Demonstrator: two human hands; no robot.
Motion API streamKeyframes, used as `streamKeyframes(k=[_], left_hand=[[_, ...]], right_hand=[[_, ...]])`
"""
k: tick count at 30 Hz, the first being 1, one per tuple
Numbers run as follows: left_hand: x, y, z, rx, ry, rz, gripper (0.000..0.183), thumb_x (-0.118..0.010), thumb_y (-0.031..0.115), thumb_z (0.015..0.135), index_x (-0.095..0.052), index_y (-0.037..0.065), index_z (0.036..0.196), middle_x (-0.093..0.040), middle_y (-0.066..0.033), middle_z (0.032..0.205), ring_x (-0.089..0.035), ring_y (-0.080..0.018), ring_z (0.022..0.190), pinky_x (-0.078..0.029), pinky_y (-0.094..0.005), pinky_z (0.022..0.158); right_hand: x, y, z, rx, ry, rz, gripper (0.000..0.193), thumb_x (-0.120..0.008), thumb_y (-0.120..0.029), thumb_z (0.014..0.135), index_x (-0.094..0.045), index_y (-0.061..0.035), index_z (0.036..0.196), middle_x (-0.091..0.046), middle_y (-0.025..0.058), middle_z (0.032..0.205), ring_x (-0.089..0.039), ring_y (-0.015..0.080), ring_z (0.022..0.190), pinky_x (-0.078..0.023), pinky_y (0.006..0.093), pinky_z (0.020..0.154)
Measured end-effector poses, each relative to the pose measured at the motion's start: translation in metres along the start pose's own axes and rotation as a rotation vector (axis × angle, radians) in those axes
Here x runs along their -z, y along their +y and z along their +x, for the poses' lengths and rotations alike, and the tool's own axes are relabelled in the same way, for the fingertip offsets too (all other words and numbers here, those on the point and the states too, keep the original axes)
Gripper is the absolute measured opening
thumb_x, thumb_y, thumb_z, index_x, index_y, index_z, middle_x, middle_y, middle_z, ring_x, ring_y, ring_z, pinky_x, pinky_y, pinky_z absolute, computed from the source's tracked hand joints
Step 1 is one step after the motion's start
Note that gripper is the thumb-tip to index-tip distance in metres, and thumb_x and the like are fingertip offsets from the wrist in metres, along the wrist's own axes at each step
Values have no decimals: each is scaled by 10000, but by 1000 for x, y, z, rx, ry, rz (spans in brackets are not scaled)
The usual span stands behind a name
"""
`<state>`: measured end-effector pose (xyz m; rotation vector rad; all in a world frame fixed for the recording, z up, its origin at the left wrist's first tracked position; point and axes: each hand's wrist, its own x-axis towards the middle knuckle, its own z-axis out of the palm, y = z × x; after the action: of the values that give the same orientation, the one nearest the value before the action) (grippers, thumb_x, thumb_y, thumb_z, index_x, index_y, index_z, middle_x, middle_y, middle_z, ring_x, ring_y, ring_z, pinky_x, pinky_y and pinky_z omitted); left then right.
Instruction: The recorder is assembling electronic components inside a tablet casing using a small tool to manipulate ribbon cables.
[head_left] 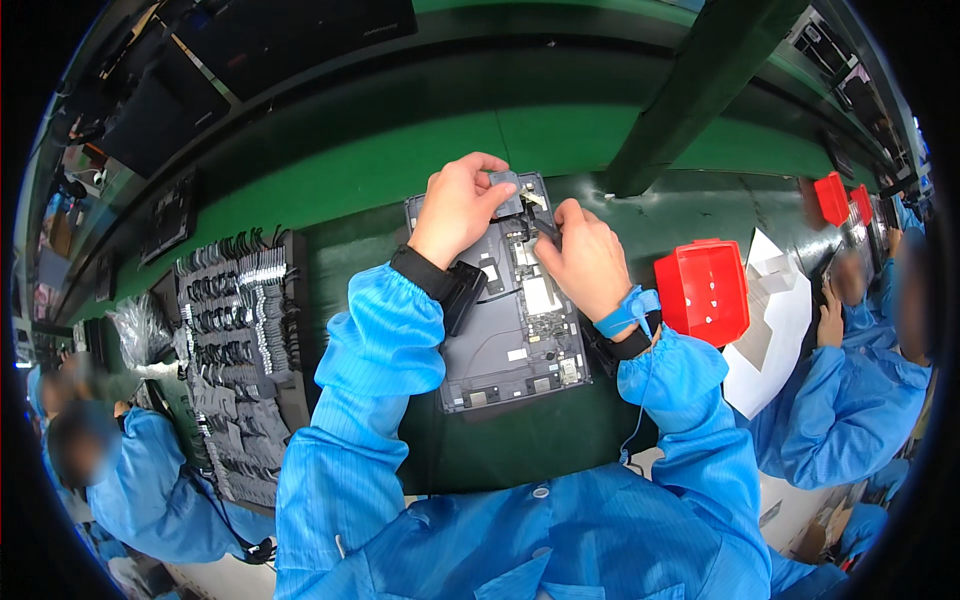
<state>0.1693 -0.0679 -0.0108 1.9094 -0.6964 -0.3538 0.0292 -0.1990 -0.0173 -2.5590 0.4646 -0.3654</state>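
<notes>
An opened flat electronic device point(475, 355), like a tablet with its back off, lies before me with its circuit board point(540, 295) exposed along the right side. At its far end my left hand point(455, 210) pinches a small grey rectangular part point(506, 192) between thumb and fingers, just over the casing. My right hand point(590, 262) is over the device's upper right edge, thumb and forefinger closed around something dark and thin that I cannot make out. Black bands circle both wrists, and a blue strap with a cord point(630, 310) is on the right one.
A red plastic bin point(702, 290) with a few small pieces stands to the right, beside white paper point(785, 330). On the left, a tray point(300, 350) holds rows of dark cabled parts point(235, 340). A green post point(670, 110) rises behind. Co-workers in blue sit on both sides.
</notes>
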Motion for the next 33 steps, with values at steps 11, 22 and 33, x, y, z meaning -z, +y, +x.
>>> streamKeyframes(k=[11, 22, 33], left_hand=[[-6, -5, 1, 2, 30, -7, 311, -760, 137, 832, -687, -12, 1096, -682, -114, 795, -694, -214, 732, -559, -343, 682], [-12, -18, 1, -57, 45, 49, 296, -754, 122, 848, -687, -9, 1105, -655, -67, 785, -674, -145, 677, -552, -292, 614], [-14, -23, 1, -82, 62, 3, 298, -762, 124, 836, -691, -14, 1090, -690, -85, 785, -679, -154, 686, -549, -295, 632]], right_hand=[[12, 13, 0, 53, 28, 94, 285, -661, -180, 820, -629, 13, 1026, -686, 216, 896, -670, 399, 831, -530, 481, 751], [12, -4, 6, 47, 2, -42, 306, -681, -192, 774, -614, 22, 982, -682, 231, 857, -671, 421, 773, -540, 500, 704], [12, -37, 18, 20, -108, -398, 270, -709, -127, 742, -577, 49, 897, -688, 246, 788, -706, 410, 756, -587, 474, 682]])
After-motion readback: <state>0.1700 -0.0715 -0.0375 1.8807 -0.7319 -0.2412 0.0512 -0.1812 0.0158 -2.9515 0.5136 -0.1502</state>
